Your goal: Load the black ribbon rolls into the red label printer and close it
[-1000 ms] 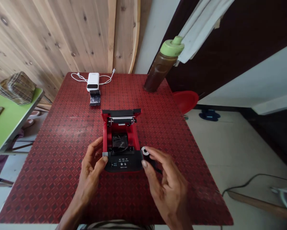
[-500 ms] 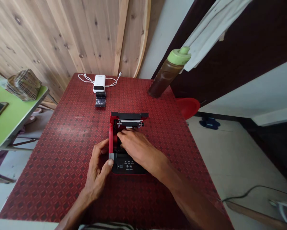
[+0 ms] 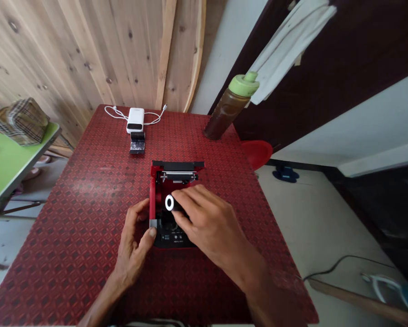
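A small red and black printer (image 3: pixel 177 238) stands on the table with its lid tilted up at the back. My left hand (image 3: pixel 133 240) grips its left side, the thumb on the front corner and the fingers along the outer wall. Above the open compartment, my right hand (image 3: pixel 210 215) is closed around a black roll with a white ring-shaped end (image 3: pixel 169 202), which faces left. The hand hides the roll's other end and the printer's right side.
On the patterned red table (image 3: pixel 98 218), a white power bank (image 3: pixel 135 119) with cables lies beyond the printer, by a black roll with its strip pulled out (image 3: pixel 137 143). A green-capped bottle (image 3: pixel 227 106) stands at the back right. A green table (image 3: pixel 13 168) is at left.
My right hand has come up out of the printer's compartment with the black roll, whose white end now shows. My left hand keeps its place on the printer.
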